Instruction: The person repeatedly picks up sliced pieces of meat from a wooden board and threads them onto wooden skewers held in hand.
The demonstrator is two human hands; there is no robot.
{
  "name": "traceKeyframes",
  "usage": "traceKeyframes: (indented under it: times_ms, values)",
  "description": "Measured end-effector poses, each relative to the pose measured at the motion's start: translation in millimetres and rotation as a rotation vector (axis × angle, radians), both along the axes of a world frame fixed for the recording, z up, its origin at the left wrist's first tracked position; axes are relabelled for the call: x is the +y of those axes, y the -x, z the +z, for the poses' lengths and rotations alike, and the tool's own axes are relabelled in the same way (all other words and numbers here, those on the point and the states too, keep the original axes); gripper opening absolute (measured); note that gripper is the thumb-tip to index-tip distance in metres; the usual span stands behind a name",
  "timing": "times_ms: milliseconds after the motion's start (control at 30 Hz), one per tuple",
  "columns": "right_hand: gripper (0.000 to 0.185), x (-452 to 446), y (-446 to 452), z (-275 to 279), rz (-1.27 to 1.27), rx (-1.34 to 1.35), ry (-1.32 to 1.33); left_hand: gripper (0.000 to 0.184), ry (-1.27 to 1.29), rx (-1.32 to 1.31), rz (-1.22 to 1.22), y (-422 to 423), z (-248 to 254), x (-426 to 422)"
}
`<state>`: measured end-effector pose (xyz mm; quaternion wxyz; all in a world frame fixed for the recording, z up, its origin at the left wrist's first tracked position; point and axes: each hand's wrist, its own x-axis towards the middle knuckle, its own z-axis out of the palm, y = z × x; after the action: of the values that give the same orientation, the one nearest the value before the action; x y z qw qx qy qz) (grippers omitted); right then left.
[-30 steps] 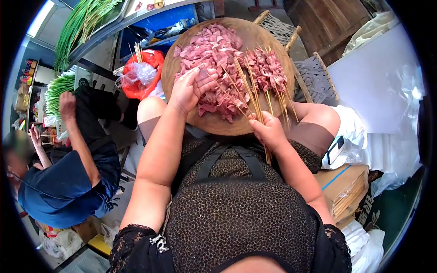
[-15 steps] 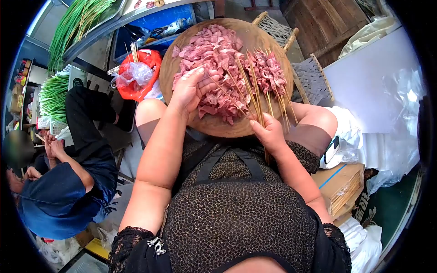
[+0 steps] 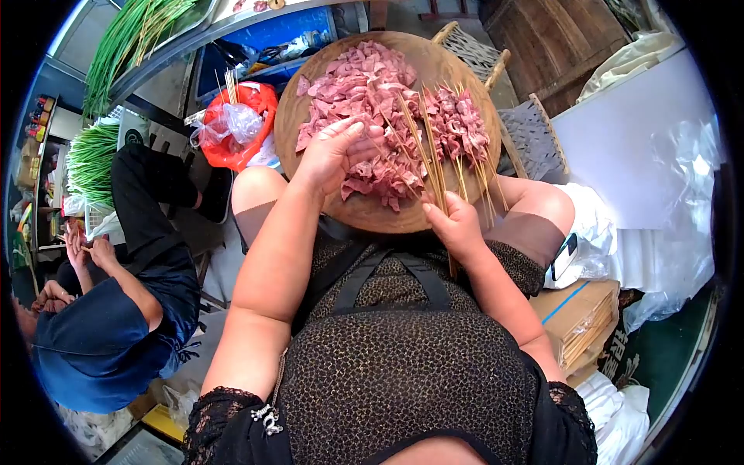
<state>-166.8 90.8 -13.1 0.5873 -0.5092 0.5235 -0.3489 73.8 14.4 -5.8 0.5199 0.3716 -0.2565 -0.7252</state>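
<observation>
My right hand (image 3: 456, 227) is closed around a bundle of thin wooden skewers (image 3: 435, 167), whose tips fan out over the meat. My left hand (image 3: 335, 155) is just above the heap of sliced raw pink meat (image 3: 364, 85), fingers bent towards the thumb. What lies between those fingers, if anything, I cannot make out. A round wooden board (image 3: 302, 105) across my knees bears the heap. On its right side lie several threaded meat skewers (image 3: 457, 124), their bare ends pointing towards me.
To the left, another person (image 3: 108, 333) sits with both hands raised. A red plastic bag (image 3: 260, 101) with upright sticks stands beside the board, near a blue crate (image 3: 310, 23). A woven-seat chair (image 3: 535, 139) is behind right; cardboard (image 3: 581, 310) lies at my right.
My left hand has shifted slightly right and down over the meat. My right hand stays nearly still with the skewers. The other person's hands have moved.
</observation>
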Motion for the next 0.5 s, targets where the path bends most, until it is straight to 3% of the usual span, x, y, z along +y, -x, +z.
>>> traceKeyframes:
  times_ms: [267, 333, 400, 433, 467, 500]
  values:
    - [0.016, -4.9, -3.6, 5.8, -0.031, -0.107, -0.069, 0.03, -0.114, -0.001, -0.345, 38.1, -11.2, 28.4]
    - [0.015, -6.9, -1.4, 7.2, -0.034, -0.137, -0.094, 0.027, -0.043, -0.174, -0.408, 36.3, -5.7, 20.8]
    - [0.014, -8.6, 1.0, 7.6, -0.113, -0.195, -0.109, 0.023, 0.117, -0.564, -0.295, 17.6, 9.8, -0.7]
    - [0.014, -10.3, 2.6, 9.3, -0.127, -0.225, -0.108, 0.02, 0.219, -0.715, -0.099, 8.3, -2.3, -16.3]
    - [0.014, -10.1, 4.0, 9.4, -0.129, -0.224, -0.105, 0.019, 0.486, -0.924, 0.14, -1.7, -9.9, -31.5]
    - [0.014, -10.2, 5.3, 9.3, -0.129, -0.239, -0.108, 0.023, 0.418, -1.082, 0.151, -9.2, -1.9, -35.8]
